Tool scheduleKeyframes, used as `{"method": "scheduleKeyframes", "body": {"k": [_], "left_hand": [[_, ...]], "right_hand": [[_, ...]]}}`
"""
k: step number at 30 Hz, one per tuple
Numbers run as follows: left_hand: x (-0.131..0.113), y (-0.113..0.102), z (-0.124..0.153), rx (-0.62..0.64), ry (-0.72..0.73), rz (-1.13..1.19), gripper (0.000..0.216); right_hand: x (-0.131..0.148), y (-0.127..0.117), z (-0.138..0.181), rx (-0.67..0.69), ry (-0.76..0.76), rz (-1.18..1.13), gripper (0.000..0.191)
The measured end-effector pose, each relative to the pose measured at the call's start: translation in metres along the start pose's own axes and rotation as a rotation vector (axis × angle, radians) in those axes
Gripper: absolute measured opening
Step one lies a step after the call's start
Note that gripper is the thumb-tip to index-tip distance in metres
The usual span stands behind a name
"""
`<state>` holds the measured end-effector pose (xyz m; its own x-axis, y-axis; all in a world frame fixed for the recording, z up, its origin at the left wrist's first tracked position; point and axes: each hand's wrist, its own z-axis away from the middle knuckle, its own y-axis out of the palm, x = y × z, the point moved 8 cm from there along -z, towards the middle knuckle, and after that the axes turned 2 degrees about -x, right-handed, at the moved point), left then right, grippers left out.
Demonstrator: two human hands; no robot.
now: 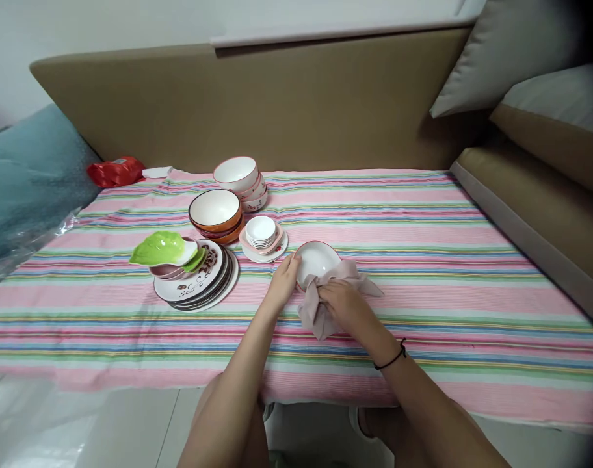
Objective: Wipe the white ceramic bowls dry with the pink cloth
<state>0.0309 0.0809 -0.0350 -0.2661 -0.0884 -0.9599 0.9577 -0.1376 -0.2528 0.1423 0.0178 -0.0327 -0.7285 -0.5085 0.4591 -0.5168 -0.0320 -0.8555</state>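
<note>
Gripping the bowl by its left rim, the left hand has its thumb over the edge; its fingers below are hidden. Right hand clutches a cloth, pressed to the bowl's near right side. Cloth bunches under the fingers, one corner spreading right, another hanging near. Black band round the right wrist.

Bowl: white inside, red rim, near the middle of the striped sheet, opening up. Cannot tell whether its base touches the sheet.

Just left and slightly far of the bowl: white dishes, nested, in a pink dish on a saucer. Farther left, orange bowls with dark rims, stacked; beyond them, a stack of white bowls, red-rimmed, flowers outside on the lower ones.

Left of these and nearer: plates in a pile, patterned on top. On them, a green leaf dish lies uppermost over other small dishes.

Far left: red bundle beside a blue cushion. Brown backrest along the far side.
</note>
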Motion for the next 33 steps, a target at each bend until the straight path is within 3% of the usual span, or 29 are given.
{"method": "scheduleKeyframes", "body": {"k": [3, 9, 15, 19, 23, 28, 33], "left_hand": [[0.003, -0.001, -0.002, 0.004, -0.025, 0.044, 0.043], [0.006, 0.009, 0.007, -0.083, -0.083, 0.069, 0.048], [-0.005, 0.001, 0.002, -0.041, 0.039, -0.024, 0.042], [-0.006, -0.001, -0.002, -0.030, 0.072, -0.015, 0.039], [-0.002, 0.000, -0.003, -0.052, 0.040, 0.001, 0.039], [-0.003, 0.004, -0.002, -0.032, 0.052, 0.022, 0.041], [-0.009, 0.010, 0.004, -0.014, 0.073, 0.036, 0.040]], "right_hand": [[-0.005, 0.001, 0.001, -0.019, -0.006, 0.082, 0.021], [0.002, 0.004, -0.003, -0.038, 0.147, 0.175, 0.019], [0.001, 0.000, 0.002, -0.088, -0.034, 0.075, 0.021], [-0.002, -0.008, 0.007, -0.163, -0.033, 0.228, 0.018], [0.012, -0.003, 0.005, -0.148, -0.043, 0.272, 0.021], [0.012, 0.013, 0.004, -0.088, 0.031, 0.179, 0.024], [0.002, 0.018, 0.006, -0.052, 0.171, 0.261, 0.036]]}}
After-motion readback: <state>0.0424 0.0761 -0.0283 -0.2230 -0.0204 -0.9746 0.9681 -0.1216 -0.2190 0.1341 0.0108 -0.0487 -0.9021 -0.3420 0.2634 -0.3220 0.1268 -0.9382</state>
